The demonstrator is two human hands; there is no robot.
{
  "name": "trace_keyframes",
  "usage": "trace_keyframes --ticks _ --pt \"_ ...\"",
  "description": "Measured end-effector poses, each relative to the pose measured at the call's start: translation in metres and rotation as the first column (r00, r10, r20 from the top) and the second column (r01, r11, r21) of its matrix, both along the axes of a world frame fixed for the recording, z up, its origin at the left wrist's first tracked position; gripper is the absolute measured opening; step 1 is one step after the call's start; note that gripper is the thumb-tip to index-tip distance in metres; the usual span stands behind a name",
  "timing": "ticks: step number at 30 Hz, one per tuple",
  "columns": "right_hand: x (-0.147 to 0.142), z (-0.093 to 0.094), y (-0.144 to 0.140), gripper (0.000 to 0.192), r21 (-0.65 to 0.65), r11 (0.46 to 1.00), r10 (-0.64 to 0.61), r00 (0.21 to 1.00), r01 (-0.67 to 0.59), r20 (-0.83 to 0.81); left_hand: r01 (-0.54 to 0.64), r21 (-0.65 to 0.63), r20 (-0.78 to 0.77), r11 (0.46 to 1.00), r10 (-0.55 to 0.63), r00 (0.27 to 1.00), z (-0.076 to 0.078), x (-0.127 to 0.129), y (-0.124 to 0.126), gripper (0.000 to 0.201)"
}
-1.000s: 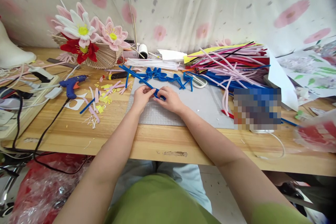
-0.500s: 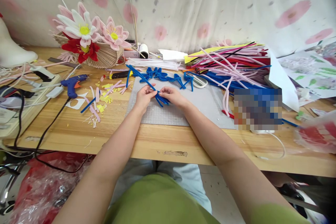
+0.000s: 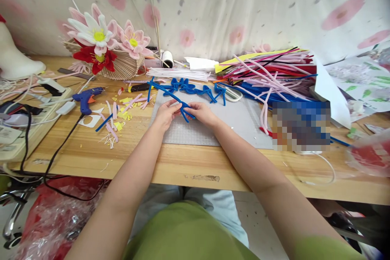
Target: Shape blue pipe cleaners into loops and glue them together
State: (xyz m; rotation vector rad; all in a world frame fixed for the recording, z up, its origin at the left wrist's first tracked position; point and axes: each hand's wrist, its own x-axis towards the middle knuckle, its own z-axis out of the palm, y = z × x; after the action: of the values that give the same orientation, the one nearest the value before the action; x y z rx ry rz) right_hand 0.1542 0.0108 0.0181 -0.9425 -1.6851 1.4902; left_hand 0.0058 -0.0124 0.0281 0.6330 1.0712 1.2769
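Between my hands are blue pipe cleaners (image 3: pixel 184 107), crossed and bunched at the fingertips, with long ends slanting up to the left and short ends hanging down. My left hand (image 3: pixel 167 114) pinches them from the left. From the right, my right hand (image 3: pixel 201 113) has its fingers closed on the same bunch. Both hands are over the grey cutting mat (image 3: pixel 210 132). Just behind them, a row of bent and looped blue pipe-cleaner shapes (image 3: pixel 185 86) lies along the mat's far edge.
A blue glue gun (image 3: pixel 84 98) and yellow and pink scraps (image 3: pixel 122 113) lie to the left. Behind stand fuzzy flowers (image 3: pixel 99 36) on a fan-shaped holder. Pink, red and blue pipe cleaners (image 3: pixel 274 73) are heaped at back right. A power strip (image 3: pixel 36 124) sits far left.
My fingers have shifted slightly on the blue pipe cleaners, and the bunch's long ends lean lower to the left. The whole view has moved a little.
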Motion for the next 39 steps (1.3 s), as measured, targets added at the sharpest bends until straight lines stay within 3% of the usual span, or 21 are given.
trace_keyframes --ticks 4,7,11,16,18,24,26,29,32,35,39 --pt "0.003 0.002 -0.003 0.037 -0.059 0.996 0.064 0.998 -0.064 -0.004 -0.001 0.051 -0.017 0.999 0.001 1.000 -0.001 0.001 -0.001 0.037" --pt "0.006 0.009 -0.005 0.033 -0.064 0.991 0.120 0.993 -0.119 0.016 -0.036 0.004 -0.024 0.999 0.036 0.999 -0.002 0.000 0.000 0.039" --pt "0.008 0.014 -0.007 0.030 -0.071 0.974 0.213 0.976 -0.216 -0.038 0.050 -0.043 0.086 0.998 -0.047 0.995 -0.002 -0.002 0.000 0.029" --pt "0.007 0.006 -0.005 0.031 -0.090 0.981 0.162 0.981 -0.172 -0.111 0.155 0.112 0.053 0.982 -0.162 0.985 -0.004 0.006 -0.003 0.017" --pt "0.006 0.004 -0.004 0.030 -0.108 0.983 0.134 0.985 -0.146 -0.110 0.126 0.140 -0.011 0.982 -0.125 0.992 -0.006 0.010 -0.003 0.022" --pt "0.000 0.004 -0.005 0.033 -0.207 0.972 0.095 0.993 -0.108 -0.073 -0.139 0.233 -0.109 0.962 0.168 0.980 -0.010 0.011 -0.001 0.025" --pt "0.000 0.004 -0.006 0.033 -0.212 0.969 0.113 0.991 -0.128 -0.077 -0.093 0.223 -0.084 0.970 0.115 0.990 -0.009 0.011 -0.002 0.026" --pt "0.002 0.004 -0.006 0.032 -0.224 0.959 0.153 0.982 -0.174 -0.109 0.119 0.166 0.023 0.979 -0.124 0.992 -0.006 0.014 -0.004 0.032" --pt "0.004 0.006 -0.008 0.030 -0.279 0.935 0.167 0.965 -0.221 -0.203 0.273 0.177 0.141 0.946 -0.299 0.944 -0.002 0.014 -0.005 0.033" --pt "0.005 0.011 -0.010 0.030 -0.341 0.888 0.196 0.926 -0.307 -0.323 0.292 0.207 0.235 0.934 -0.337 0.912 0.001 0.011 -0.006 0.028" --pt "0.001 0.013 -0.014 0.030 -0.366 0.851 0.230 0.893 -0.378 -0.387 0.212 0.170 0.311 0.962 -0.257 0.915 0.002 0.009 -0.006 0.019"
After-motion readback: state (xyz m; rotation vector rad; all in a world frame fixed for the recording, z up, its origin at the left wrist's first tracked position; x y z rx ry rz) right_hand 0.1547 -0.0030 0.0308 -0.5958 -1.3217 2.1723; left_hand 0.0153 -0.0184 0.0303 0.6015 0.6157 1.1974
